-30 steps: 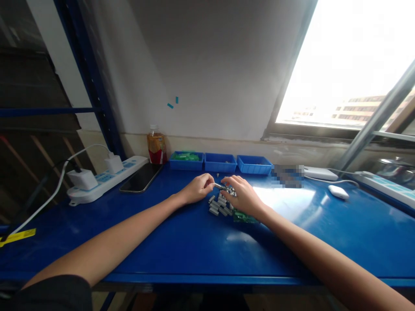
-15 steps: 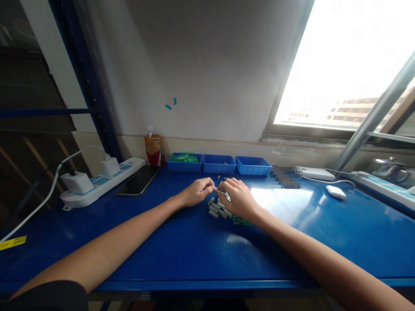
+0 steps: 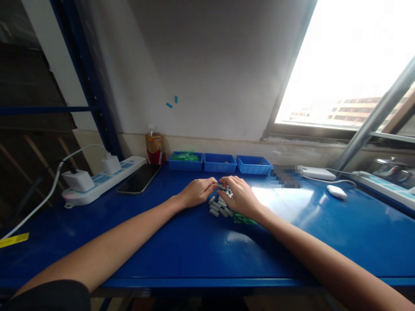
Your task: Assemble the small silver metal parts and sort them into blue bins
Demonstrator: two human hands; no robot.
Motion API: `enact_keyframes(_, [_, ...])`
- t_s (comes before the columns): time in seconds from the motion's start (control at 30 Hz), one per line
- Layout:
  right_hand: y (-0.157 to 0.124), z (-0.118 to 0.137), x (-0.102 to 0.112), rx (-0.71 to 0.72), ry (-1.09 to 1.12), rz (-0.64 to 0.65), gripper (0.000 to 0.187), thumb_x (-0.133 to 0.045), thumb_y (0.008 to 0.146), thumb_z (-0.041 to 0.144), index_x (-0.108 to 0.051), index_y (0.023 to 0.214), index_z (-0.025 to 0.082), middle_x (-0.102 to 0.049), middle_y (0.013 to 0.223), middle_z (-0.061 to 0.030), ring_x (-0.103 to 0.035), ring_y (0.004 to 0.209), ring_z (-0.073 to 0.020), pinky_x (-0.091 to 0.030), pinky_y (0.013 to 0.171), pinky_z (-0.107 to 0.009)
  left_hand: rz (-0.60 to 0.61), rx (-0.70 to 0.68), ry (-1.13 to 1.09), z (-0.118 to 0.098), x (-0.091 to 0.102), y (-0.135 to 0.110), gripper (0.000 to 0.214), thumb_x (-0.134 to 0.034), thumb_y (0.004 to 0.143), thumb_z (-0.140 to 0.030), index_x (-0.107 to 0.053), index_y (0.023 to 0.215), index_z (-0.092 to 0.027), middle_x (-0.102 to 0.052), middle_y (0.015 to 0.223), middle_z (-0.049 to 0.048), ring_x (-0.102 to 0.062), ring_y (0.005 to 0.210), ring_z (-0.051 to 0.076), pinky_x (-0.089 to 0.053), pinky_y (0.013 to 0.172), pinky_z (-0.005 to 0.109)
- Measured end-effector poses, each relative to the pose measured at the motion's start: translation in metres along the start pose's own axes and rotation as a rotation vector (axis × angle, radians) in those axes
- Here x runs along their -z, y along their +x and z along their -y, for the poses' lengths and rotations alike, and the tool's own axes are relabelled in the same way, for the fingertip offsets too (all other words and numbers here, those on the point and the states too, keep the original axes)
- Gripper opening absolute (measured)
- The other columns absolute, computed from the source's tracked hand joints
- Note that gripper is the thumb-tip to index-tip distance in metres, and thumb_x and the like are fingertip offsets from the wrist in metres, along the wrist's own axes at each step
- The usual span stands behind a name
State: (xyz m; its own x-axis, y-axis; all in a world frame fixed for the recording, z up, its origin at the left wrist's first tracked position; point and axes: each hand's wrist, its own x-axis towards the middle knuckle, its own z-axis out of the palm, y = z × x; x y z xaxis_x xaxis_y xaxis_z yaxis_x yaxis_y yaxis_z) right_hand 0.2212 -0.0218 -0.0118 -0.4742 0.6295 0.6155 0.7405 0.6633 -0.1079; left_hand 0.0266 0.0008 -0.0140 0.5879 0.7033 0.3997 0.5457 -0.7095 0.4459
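My left hand (image 3: 196,191) and my right hand (image 3: 239,196) meet fingertip to fingertip over a pile of small grey metal pieces (image 3: 218,207) on the blue table (image 3: 181,242). Both pinch one small grey metal piece (image 3: 222,187) between them. A green plastic bag (image 3: 244,218) lies under my right wrist, partly hidden. The part of the pile under my right palm is out of sight.
Three blue trays (image 3: 219,163) line the back edge; the left one holds green parts. A drink bottle (image 3: 154,149), a black phone (image 3: 140,178) and a white power strip (image 3: 97,182) with chargers lie at the left. A white mouse (image 3: 336,191) sits at the right.
My hands have closed the small gap between them, so the fingertips now touch around the small piece. The view shifted slightly.
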Motion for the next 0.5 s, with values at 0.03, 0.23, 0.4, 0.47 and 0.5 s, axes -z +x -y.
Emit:
enact_keyframes(0.03, [0.000, 0.001, 0.001, 0.022, -0.009, 0.002, 0.017, -0.053, 0.088, 0.031, -0.057, 0.100, 0.019, -0.064, 0.090, -0.0053, -0.056, 0.083, -0.0193, -0.040, 0.073, -0.030, 0.000, 0.005, -0.007, 0.000, 0.000, 0.000, 0.032, -0.031, 0.095, -0.038, -0.058, 0.097, -0.020, -0.065, 0.081, 0.0025, -0.060, 0.075, 0.016, -0.041, 0.068, 0.024])
enact_keyframes(0.23, [0.027, -0.016, 0.005, 0.037, -0.128, -0.082, 0.019, -0.048, 0.089, 0.031, -0.062, 0.083, 0.019, -0.063, 0.080, -0.0061, -0.055, 0.079, -0.0195, -0.039, 0.073, -0.031, 0.003, 0.134, -0.102, 0.006, 0.002, 0.005, 0.036, -0.039, 0.090, -0.047, -0.061, 0.090, -0.018, -0.060, 0.066, -0.0007, -0.055, 0.062, 0.014, -0.039, 0.058, 0.022])
enact_keyframes(0.4, [0.073, -0.063, -0.009, -0.354, -0.189, -0.082, 0.023, -0.050, 0.087, 0.038, -0.061, 0.092, 0.018, -0.066, 0.087, -0.0072, -0.058, 0.086, -0.0223, -0.041, 0.072, -0.031, 0.165, 0.151, -0.129, 0.012, 0.007, 0.009, 0.032, -0.064, 0.072, -0.045, -0.066, 0.088, -0.017, -0.060, 0.068, -0.0004, -0.054, 0.062, 0.013, -0.038, 0.055, 0.021])
enact_keyframes(0.47, [0.081, -0.076, -0.014, -0.484, -0.173, -0.041, 0.028, -0.052, 0.086, 0.040, -0.059, 0.101, 0.017, -0.067, 0.090, -0.0078, -0.059, 0.088, -0.0234, -0.041, 0.071, -0.031, 0.177, 0.165, -0.125, 0.012, 0.010, 0.008, 0.028, -0.058, 0.077, -0.042, -0.066, 0.086, -0.017, -0.062, 0.071, 0.0010, -0.055, 0.064, 0.014, -0.039, 0.056, 0.021])
enact_keyframes(0.5, [0.080, -0.080, -0.015, -0.515, -0.160, -0.031, 0.031, -0.052, 0.085, 0.041, -0.059, 0.104, 0.016, -0.067, 0.090, -0.0078, -0.060, 0.088, -0.0236, -0.041, 0.071, -0.031, 0.180, 0.178, -0.122, 0.011, 0.012, 0.007, 0.029, -0.054, 0.080, -0.042, -0.066, 0.086, -0.017, -0.063, 0.072, 0.0018, -0.056, 0.065, 0.014, -0.040, 0.058, 0.022])
